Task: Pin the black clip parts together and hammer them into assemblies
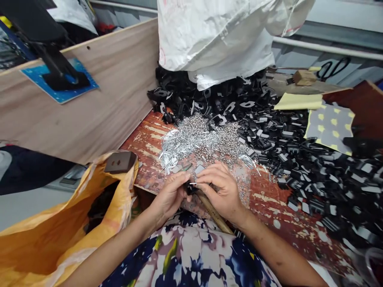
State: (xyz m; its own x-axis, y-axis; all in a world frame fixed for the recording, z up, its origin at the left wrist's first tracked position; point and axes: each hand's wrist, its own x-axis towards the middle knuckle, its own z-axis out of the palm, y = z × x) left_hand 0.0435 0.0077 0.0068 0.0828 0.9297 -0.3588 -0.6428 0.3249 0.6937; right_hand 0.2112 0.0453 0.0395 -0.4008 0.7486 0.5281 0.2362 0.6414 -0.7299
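Note:
My left hand [172, 193] pinches a small black plastic piece [188, 187] near the table's front edge. My right hand [220, 187] is closed too, its fingertips holding a thin metal pin [193, 183] against that piece. A wooden handle [214, 213] runs from under my right hand toward my lap. Just beyond my hands lies a heap of shiny metal pins [200, 141]. A large pile of black plastic parts [299, 151] spreads across the back and right of the worn red table [269, 199].
An open yellow sack [74, 223] stands at my left, a dark block [120, 161] on its rim. A wooden board [89, 95] walls the left side. A white sack [221, 36] hangs over the pile. Yellow-dotted paper [329, 125] and scissors [333, 67] lie at the far right.

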